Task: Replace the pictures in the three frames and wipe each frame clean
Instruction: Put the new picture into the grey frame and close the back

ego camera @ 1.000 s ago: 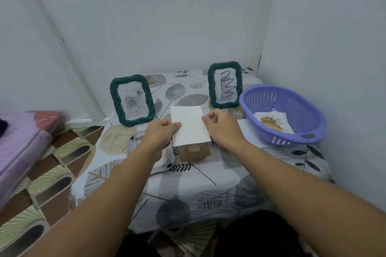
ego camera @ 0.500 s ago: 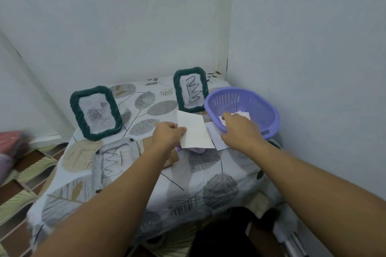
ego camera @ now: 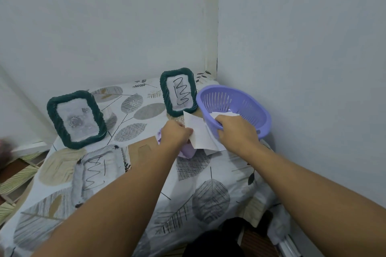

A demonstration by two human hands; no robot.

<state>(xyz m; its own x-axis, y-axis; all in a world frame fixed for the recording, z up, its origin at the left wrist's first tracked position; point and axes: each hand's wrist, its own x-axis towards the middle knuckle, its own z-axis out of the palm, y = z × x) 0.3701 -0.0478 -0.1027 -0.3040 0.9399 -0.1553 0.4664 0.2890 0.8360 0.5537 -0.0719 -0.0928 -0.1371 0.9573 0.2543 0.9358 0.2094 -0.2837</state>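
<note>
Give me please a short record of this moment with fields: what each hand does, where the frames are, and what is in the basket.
left hand: pinches a white sheet by its edge, above the table
right hand: reaches into the purple basket, on white paper there; grip hidden
standing frames: two green ones, rose picture at left, scribble picture beside the basket
flat on tablecloth: scribble drawing, brown backing board, lilac cloth

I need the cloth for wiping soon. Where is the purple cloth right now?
In the head view, the purple cloth lies mid-table, mostly hidden under the left hand and the white sheet it holds.
</note>
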